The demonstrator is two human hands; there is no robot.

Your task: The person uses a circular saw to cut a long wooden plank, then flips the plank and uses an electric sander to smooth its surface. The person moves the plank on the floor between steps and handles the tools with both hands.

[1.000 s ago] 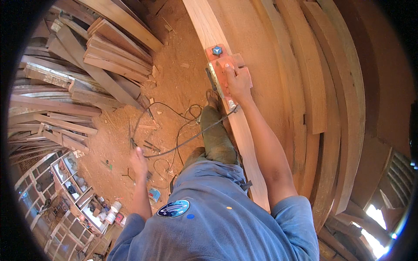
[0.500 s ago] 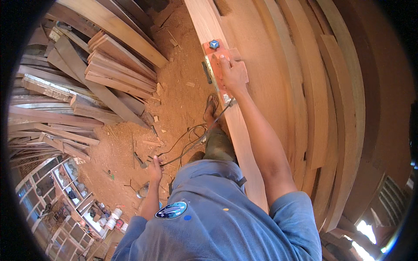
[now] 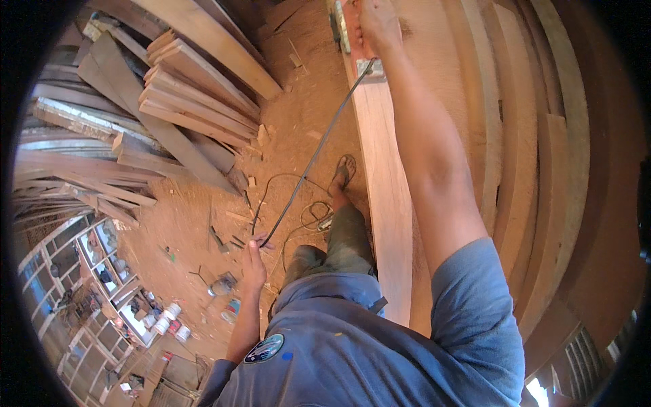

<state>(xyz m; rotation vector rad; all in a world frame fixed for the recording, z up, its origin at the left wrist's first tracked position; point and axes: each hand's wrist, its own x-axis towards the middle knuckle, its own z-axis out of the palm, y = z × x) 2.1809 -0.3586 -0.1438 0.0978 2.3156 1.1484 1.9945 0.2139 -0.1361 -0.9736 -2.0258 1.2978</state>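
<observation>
Long pale wooden plank (image 3: 386,176): smooth, matt. Thin black cable (image 3: 304,178): smooth, rubber-like. Blue cloth shirt (image 3: 366,346): matt. Stacked brown wooden boards (image 3: 200,102): rough, dull.

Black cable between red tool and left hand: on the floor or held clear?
Held clear: the black cable spans, slightly bowed, from the red tool to the raised left hand.

Red planer (image 3: 350,19) on long pale board (image 3: 385,152), black cord (image 3: 313,163) from its near end
</observation>
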